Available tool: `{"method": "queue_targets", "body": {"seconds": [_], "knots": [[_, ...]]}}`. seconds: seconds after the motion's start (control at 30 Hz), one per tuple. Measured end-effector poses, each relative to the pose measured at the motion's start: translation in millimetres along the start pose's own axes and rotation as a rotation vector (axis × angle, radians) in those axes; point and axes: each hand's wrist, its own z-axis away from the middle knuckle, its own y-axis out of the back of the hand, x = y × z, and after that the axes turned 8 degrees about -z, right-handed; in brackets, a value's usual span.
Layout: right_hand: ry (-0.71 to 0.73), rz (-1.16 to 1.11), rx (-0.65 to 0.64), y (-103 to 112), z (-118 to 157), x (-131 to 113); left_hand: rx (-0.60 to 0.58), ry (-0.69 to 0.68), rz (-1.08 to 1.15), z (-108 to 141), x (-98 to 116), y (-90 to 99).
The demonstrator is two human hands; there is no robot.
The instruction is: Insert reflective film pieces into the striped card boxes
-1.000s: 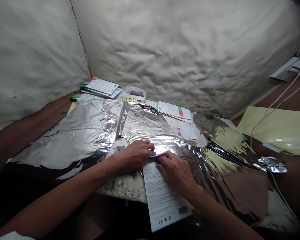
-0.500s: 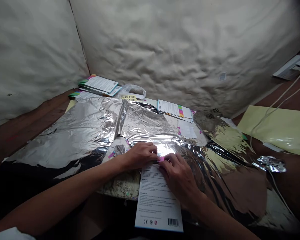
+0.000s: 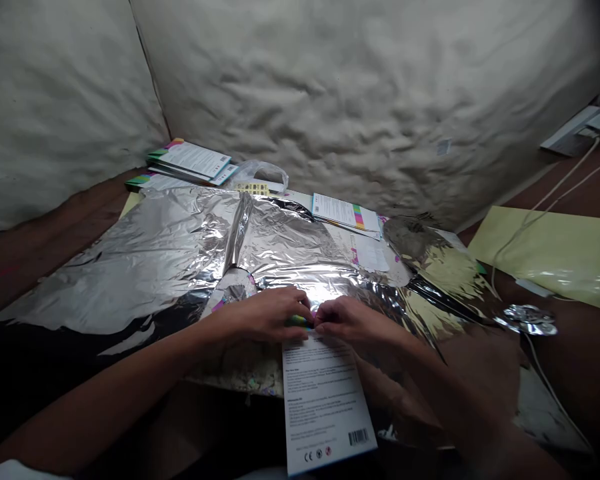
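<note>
A white printed packet (image 3: 327,403) with small text and a barcode hangs over the near edge of the table, its lower end toward me. Its colour-striped top end shows only in slivers between my fingers. My left hand (image 3: 280,315) is closed on the left side of that top end, fingers bent over it. On the right side, my right hand (image 3: 347,319) pinches the same end with thumb and forefinger. The fingertips of both hands nearly meet beside a small pink patch. Crinkled silver foil sheeting (image 3: 290,240) lies just beyond them.
Similar packets (image 3: 195,160) are stacked at the back left, and more packets (image 3: 343,212) lie at the back centre. Near them are a clear plastic bag (image 3: 265,173) and a yellow sticker sheet (image 3: 253,189). Crumpled foil (image 3: 530,320) and white cables (image 3: 523,230) lie right.
My right hand has turned and drawn its fingers in toward the left at the packet's top. The packet's lower end has swung slightly right and tilted. The view has shifted a little.
</note>
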Motion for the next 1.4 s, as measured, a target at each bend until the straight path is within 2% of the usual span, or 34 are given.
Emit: {"method": "queue_targets", "body": {"seconds": [0.07,0.2,0.37,0.43,0.57,0.63,0.73,0.87,1.0,1.1,1.23,1.3,1.4], "knots": [[0.003,0.005,0.004,0,-2,1,-0.017,0.014,0.058,0,-3,-2.6],[-0.086,0.033,0.051,-9,-3,-3,-0.023,0.054,0.057,1,-6,-3.9],[-0.019,0.286,0.434,-23,1,6,0.049,0.305,0.007,4,1,-4.3],[0.011,0.284,0.477,-27,5,13,0.036,0.389,0.030,4,3,-5.1],[-0.002,0.029,0.473,-27,11,20,-0.001,0.506,0.225,1,-1,-5.8],[-0.040,-0.217,0.452,-22,11,19,-0.015,0.514,0.434,0,-5,-5.2],[-0.091,-0.531,0.385,-9,6,15,0.036,0.528,0.785,-3,-6,-3.0],[-0.077,-0.608,0.315,9,-1,5,0.152,0.631,1.061,-5,-1,0.8],[-0.031,-0.671,0.389,11,-11,0,0.286,0.689,1.087,-7,0,0.8],[-0.016,-0.691,0.432,9,-20,5,0.338,0.719,1.063,-9,-3,-2.6],[0.045,-0.595,0.399,18,-27,9,0.452,0.664,1.160,-12,-6,-8.2],[0.084,-0.406,0.318,28,-28,4,0.483,0.637,1.153,-14,-6,-10.1],[0.093,0.001,0.191,39,-30,-11,0.477,0.625,1.027,-15,-5,-10.1]]}}
